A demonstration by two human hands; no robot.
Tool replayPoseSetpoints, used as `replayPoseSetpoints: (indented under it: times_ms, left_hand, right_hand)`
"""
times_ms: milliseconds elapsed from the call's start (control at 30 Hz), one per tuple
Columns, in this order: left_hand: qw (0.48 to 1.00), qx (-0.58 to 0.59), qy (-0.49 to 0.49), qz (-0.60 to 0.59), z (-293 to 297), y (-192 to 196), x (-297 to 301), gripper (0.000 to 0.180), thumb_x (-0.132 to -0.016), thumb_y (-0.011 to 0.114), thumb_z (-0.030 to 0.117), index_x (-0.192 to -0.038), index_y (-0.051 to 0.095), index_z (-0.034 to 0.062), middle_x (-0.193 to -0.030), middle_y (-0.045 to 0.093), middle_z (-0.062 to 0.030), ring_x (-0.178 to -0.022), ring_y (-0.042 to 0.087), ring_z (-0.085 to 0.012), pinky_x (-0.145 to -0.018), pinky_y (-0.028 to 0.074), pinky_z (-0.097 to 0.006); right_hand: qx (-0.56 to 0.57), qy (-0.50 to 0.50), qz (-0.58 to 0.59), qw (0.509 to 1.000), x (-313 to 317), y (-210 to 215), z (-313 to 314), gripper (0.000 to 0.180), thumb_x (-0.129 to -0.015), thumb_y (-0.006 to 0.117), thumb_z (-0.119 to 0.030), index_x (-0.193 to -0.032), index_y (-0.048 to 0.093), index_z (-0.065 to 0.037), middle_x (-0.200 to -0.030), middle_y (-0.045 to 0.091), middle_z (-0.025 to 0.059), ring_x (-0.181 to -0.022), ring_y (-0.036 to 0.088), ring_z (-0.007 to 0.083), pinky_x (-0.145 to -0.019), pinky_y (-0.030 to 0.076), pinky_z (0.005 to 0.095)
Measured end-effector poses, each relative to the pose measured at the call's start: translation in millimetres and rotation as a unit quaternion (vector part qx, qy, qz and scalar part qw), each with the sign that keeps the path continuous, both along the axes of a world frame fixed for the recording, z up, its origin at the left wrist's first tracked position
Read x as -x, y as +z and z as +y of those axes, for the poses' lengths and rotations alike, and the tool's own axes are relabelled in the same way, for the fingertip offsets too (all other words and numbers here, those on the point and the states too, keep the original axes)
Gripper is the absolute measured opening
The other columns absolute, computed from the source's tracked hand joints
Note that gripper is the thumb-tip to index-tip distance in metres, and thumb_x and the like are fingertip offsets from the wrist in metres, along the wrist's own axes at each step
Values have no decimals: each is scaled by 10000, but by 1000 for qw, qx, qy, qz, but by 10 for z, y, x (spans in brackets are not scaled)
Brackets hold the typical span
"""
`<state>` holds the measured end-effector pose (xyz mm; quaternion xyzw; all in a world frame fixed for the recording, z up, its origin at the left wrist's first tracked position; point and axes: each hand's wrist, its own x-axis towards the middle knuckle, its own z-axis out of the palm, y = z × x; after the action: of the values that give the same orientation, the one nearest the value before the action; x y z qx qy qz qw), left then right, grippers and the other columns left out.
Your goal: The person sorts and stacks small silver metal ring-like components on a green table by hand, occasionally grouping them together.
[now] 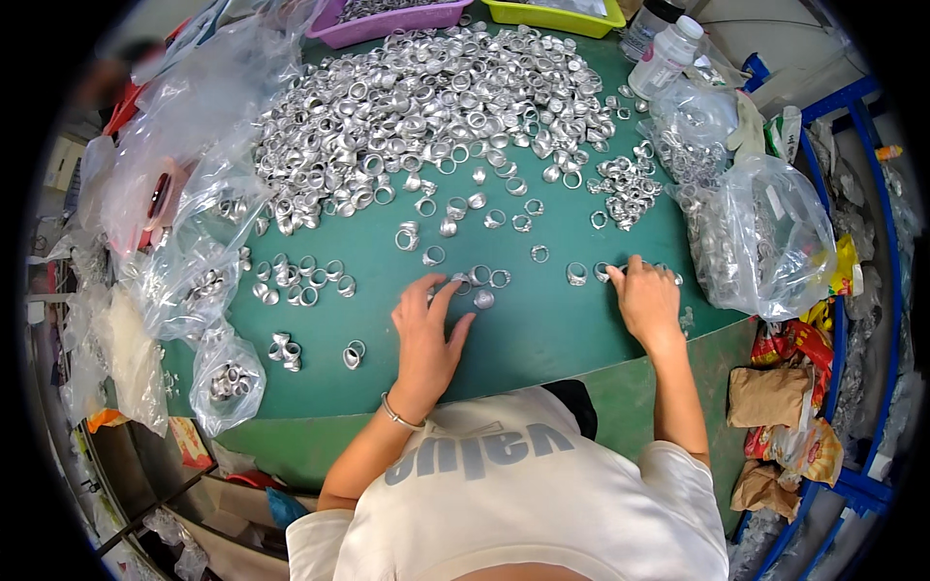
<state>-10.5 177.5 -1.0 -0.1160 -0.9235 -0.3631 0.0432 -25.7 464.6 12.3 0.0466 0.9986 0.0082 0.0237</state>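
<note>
fingers (pixel 438 290) of left hand (pixel 426 334) touch silver rings (pixel 481 279).

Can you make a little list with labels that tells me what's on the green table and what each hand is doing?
Surface: green table top
Main heap: big pile of shiny silver metal rings at the far side
Left hand: flat on the table, fingertips touching a few loose silver rings
Right hand: fingers on a small row of rings
Right side: clear plastic bag of rings
Far edge: purple plastic tray, yellow-green tray, white plastic bottle
</note>
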Motion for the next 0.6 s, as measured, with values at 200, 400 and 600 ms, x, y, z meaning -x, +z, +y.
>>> replayPoseSetpoints:
  times_ms: [200, 400, 600]
  left_hand:
    - [999, 34, 4, 18, 9, -71, 61, 486, -739, 712, 51, -1198, 552, 69, -1219, 496, -101, -1109, 470, -292, -921, 335, -394]
    - [998, 58, 16, 10, 28, -169, 154, 421, -743, 701, 41, -1145, 576, 66, -1191, 515, -81, -1113, 459, -280, -860, 340, -393]
    - [997, -56, 39, 42, -34, -131, 170, 332, -750, 693, 11, -1066, 596, 50, -1027, 607, -82, -949, 555, -251, -832, 379, -365]
  right_hand:
    - [176, 102, 90, 975, 60, 202, -304, 262, -803, 682, -238, -923, 577, -30, -857, 623, 140, -822, 575, 327, -761, 416, 411]
    - [262, 331, 68, 904, 260, -50, -1108, 391, -750, 647, 1, -1132, 568, -27, -1135, 554, 109, -997, 506, 295, -834, 400, 384]
    - [299, 324, 52, 896, 356, -200, -1100, 422, -732, 616, 66, -1145, 572, -15, -1152, 558, 83, -985, 516, 269, -837, 389, 365]
